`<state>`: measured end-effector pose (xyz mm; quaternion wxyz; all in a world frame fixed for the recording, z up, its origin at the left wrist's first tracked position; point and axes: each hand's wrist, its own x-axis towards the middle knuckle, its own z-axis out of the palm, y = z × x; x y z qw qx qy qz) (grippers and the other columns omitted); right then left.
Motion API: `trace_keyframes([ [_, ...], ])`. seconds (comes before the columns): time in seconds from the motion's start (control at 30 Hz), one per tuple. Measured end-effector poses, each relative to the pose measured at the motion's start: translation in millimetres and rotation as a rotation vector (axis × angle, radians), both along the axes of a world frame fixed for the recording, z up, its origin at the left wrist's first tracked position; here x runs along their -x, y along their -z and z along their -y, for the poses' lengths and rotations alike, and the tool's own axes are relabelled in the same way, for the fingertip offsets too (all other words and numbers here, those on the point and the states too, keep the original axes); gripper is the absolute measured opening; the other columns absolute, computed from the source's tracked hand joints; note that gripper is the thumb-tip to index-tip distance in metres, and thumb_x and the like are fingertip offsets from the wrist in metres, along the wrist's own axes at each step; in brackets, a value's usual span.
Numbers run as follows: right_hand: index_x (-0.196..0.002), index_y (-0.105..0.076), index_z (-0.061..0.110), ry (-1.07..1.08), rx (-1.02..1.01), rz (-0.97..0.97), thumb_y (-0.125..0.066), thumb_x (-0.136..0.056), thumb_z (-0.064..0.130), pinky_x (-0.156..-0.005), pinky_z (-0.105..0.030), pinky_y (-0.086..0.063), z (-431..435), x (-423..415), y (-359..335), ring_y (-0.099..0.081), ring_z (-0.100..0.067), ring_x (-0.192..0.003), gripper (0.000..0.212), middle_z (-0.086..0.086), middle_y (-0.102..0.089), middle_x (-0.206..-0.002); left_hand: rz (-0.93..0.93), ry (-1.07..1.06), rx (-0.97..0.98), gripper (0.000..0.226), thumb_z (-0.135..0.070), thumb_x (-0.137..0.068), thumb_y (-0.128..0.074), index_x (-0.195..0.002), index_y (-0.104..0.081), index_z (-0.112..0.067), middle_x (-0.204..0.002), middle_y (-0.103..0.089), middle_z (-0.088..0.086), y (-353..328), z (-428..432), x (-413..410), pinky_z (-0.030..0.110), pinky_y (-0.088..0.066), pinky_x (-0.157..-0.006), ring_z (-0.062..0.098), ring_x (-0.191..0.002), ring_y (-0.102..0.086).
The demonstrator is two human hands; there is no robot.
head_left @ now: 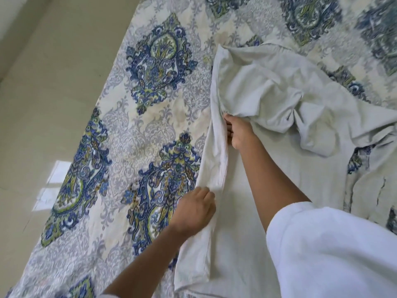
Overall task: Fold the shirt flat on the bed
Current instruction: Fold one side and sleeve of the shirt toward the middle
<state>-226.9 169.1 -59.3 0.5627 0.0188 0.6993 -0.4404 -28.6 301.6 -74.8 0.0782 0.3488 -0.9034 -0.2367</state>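
Head view: a pale shirt (242, 222) lies spread on the bed (154, 117), whose cover bears blue and green medallion prints on a cream ground. The shirt's lower body lies flat; its upper part is bunched in loose rumples toward the far side. A narrow side band (217, 160) of the shirt is turned up along its left edge and runs lengthwise between the two hands. The left hand (194, 208) is at the nearer end of that band, its grip closed, with fingers curled and pinching the cloth edge. The right hand (239, 131) is at the farther end, where the band meets the rumpled part, its grip likewise closed, fingers curled into the fabric. A white sleeve (333, 250) covers the right upper arm. A beige floor (32, 104) shows beside the bed on the left.
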Motion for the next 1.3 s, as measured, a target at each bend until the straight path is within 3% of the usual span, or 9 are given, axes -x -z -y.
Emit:
trace_keyframes([
  [0.23, -0.070, -0.058, 0.005, 0.186, 0.120, 0.190, -0.060, -0.083, -0.003, -0.066, -0.026, -0.051, 27.5, 16.8, 1.8, -0.056, -0.018, -0.070, 0.015, -0.007, -0.059, -0.075, 0.004, 0.098, 0.127, 0.032, -0.024, -0.087, -0.035, -0.083, -0.061, -0.005, -0.074, -0.056, 0.008, 3.3, 124.9, 55.4, 0.032, -0.045, -0.046, 0.024, -0.062, -0.053],
  [0.43, -0.072, -0.059, 0.012, 0.185, 0.219, 0.172, -0.062, -0.078, -0.004, -0.048, -0.017, -0.046, 33.1, 29.1, 5.9, -0.056, -0.012, -0.062, 0.018, 0.006, -0.063, -0.055, 0.040, 0.073, 0.257, 0.029, -0.022, -0.083, -0.041, -0.091, -0.064, -0.007, -0.089, -0.061, 0.008, 14.8, 168.0, 70.0, 0.036, -0.048, -0.060, 0.029, -0.075, -0.056],
  [0.6, -0.086, -0.066, 0.011, 0.327, 0.249, -0.088, -0.069, -0.070, -0.006, -0.075, -0.031, -0.055, 31.7, 38.2, 17.6, -0.066, -0.019, -0.082, 0.023, -0.002, -0.069, -0.089, -0.044, -0.044, 0.229, 0.025, -0.015, -0.085, -0.042, -0.094, -0.062, -0.004, -0.097, -0.061, 0.011, 18.4, 214.0, 90.6, 0.041, -0.050, -0.067, 0.032, -0.082, -0.057],
  [0.7, -0.111, -0.062, 0.006, 0.439, 0.234, -0.184, -0.072, -0.074, 0.003, -0.092, -0.040, -0.053, 22.9, 37.7, 24.8, -0.065, -0.023, -0.099, 0.038, -0.007, -0.067, -0.109, -0.088, -0.128, 0.184, 0.039, -0.016, -0.086, -0.034, -0.112, -0.058, 0.001, -0.115, -0.057, 0.016, 7.0, 257.3, 121.8, 0.045, -0.050, -0.073, 0.035, -0.094, -0.055],
  [0.83, -0.112, -0.064, 0.008, 0.354, 0.230, -0.216, -0.078, -0.073, 0.014, -0.097, -0.040, -0.050, 21.3, 33.6, 27.8, -0.064, -0.022, -0.105, 0.043, -0.006, -0.067, -0.114, -0.042, -0.108, 0.157, 0.048, -0.011, -0.090, -0.032, -0.137, -0.038, -0.004, -0.140, -0.041, 0.013, -19.7, 315.9, 172.4, 0.042, -0.045, -0.093, 0.033, -0.115, -0.045],
  [0.97, -0.104, -0.064, 0.013, 0.420, 0.287, -0.059, -0.073, -0.074, 0.002, -0.096, -0.039, -0.050, 17.5, 39.6, 31.0, -0.064, -0.020, -0.104, 0.033, -0.003, -0.067, -0.109, 0.297, 0.027, 0.114, 0.037, -0.026, -0.095, -0.044, -0.127, -0.050, -0.010, -0.127, -0.050, 0.013, -31.5, 365.0, 193.6, 0.041, -0.037, -0.095, 0.029, -0.118, -0.040],
  [1.03, -0.097, -0.066, 0.014, 0.438, 0.285, -0.025, -0.073, -0.074, 0.002, -0.092, -0.039, -0.053, 15.9, 41.2, 31.3, -0.066, -0.020, -0.099, 0.027, -0.001, -0.069, -0.102, 0.367, 0.043, 0.057, 0.038, -0.038, -0.091, -0.052, -0.118, -0.059, -0.012, -0.122, -0.055, 0.010, -38.3, 381.1, 190.8, 0.040, -0.032, -0.097, 0.028, -0.119, -0.038],
  [1.17, -0.092, -0.066, 0.015, 0.478, 0.330, -0.020, -0.071, -0.077, 0.000, -0.083, -0.032, -0.057, 14.6, 39.4, 31.9, -0.068, -0.014, -0.088, 0.022, 0.001, -0.070, -0.094, 0.362, 0.056, -0.125, 0.032, -0.031, -0.082, -0.067, -0.105, -0.066, -0.007, -0.115, -0.055, 0.014, -52.3, 401.7, 195.0, 0.040, -0.033, -0.098, 0.028, -0.115, -0.042],
  [1.3, -0.084, -0.068, 0.017, 0.510, 0.368, -0.036, -0.070, -0.078, 0.001, -0.079, -0.035, -0.057, 11.7, 36.3, 35.0, -0.068, -0.016, -0.085, 0.018, 0.001, -0.071, -0.088, 0.147, 0.040, -0.305, 0.017, -0.020, -0.085, -0.065, -0.091, -0.060, -0.005, -0.079, -0.053, 0.001, -45.0, 394.4, 214.3, 0.024, -0.038, -0.070, 0.017, -0.086, -0.047],
])
